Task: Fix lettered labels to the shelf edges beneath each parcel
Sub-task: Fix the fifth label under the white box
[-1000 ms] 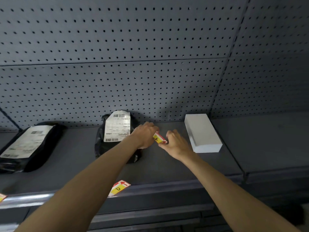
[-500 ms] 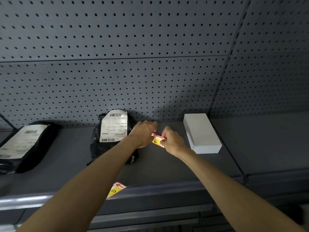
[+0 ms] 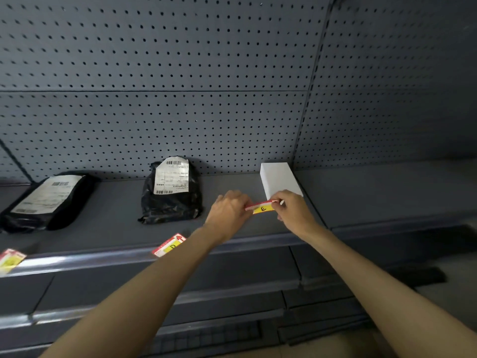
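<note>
A red and yellow label marked E (image 3: pixel 262 207) is held flat between both hands, above the shelf in front of the white box parcel (image 3: pixel 278 179). My left hand (image 3: pixel 227 213) pinches its left end and my right hand (image 3: pixel 294 213) pinches its right end. A black bag parcel with a white shipping slip (image 3: pixel 171 192) lies in the middle of the shelf, and another black bag parcel (image 3: pixel 49 200) lies at the left. A label marked D (image 3: pixel 169 245) sits tilted on the shelf edge (image 3: pixel 103 259) below the middle parcel. Another label (image 3: pixel 10 259) is at the far left edge.
A grey pegboard back wall (image 3: pixel 180 86) rises behind the shelf. A second shelf section (image 3: pixel 387 192) continues to the right. Lower shelves (image 3: pixel 232 301) lie below my arms.
Both hands have moved right and slightly toward me with the E label, which now lies stretched out level between them in front of the white box.
</note>
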